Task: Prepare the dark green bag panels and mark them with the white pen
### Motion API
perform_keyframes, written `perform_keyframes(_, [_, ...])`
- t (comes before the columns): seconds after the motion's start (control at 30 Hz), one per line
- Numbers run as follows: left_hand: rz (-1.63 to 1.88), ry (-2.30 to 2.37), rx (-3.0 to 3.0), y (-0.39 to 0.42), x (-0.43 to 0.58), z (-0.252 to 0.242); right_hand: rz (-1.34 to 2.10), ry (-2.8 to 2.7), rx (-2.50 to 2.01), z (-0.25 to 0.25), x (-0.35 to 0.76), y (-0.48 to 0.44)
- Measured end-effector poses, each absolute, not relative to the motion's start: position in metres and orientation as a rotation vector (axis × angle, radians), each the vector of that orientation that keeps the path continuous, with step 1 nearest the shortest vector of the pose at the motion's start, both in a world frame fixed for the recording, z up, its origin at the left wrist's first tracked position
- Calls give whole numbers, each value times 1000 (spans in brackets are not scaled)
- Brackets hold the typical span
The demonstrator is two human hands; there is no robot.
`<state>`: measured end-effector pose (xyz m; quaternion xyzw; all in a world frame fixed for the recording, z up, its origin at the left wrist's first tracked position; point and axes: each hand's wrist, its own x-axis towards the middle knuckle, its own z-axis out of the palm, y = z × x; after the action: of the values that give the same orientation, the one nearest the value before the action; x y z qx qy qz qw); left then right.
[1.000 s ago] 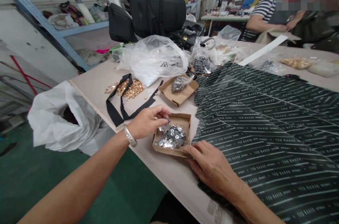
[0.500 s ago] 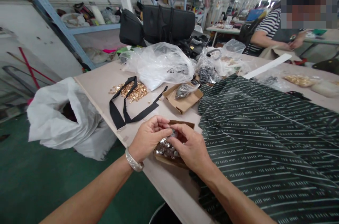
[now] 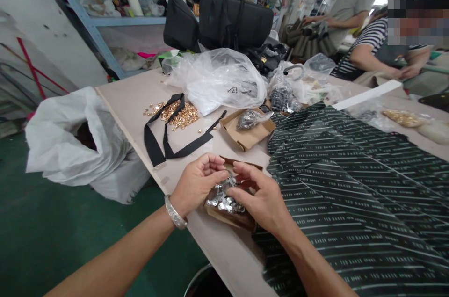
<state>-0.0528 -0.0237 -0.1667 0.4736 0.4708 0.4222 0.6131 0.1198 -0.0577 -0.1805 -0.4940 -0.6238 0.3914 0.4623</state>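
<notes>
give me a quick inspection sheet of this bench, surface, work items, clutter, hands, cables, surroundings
surface: pale table, its right part covered by dark striped fabric.
job's things: small cardboard box of silver metal discs at the near edge.
clutter: black strap, heap of gold fittings, second cardboard box, clear plastic bags, black bags.
hands: left hand and right hand both over the discs, fingertips pinched; what they grip is too small to tell.
cables: nothing seen.
surroundings: white sack on green floor, blue shelving, two other people at the far right.
</notes>
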Motion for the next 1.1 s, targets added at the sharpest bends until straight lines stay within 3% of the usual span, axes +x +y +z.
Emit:
perform_keyframes(0.3, [766, 979, 1064, -27, -50, -160, 1323, -1093, -1162, -179, 113, -55])
perform_keyframes(0.5, [828, 1032, 1004, -30, -55, -160, 1386, -993, -1168, -180, 114, -55])
perform_keyframes(0.63, [891, 1059, 985, -32, -57, -159, 1281, -1163, -1260, -184, 120, -57])
perform_keyframes(0.8, [927, 1072, 947, -32, -58, -158, 917, -1541, -1252, -181, 126, -61])
perform_keyframes(0.97, [910, 1033, 948, -35, -54, -158, 1133, -1345, -1220, -178, 121, -63])
perform_keyframes(1.1, [912, 1055, 993, -38, -51, -156, 878, -1492, -1208, -182, 120, -64])
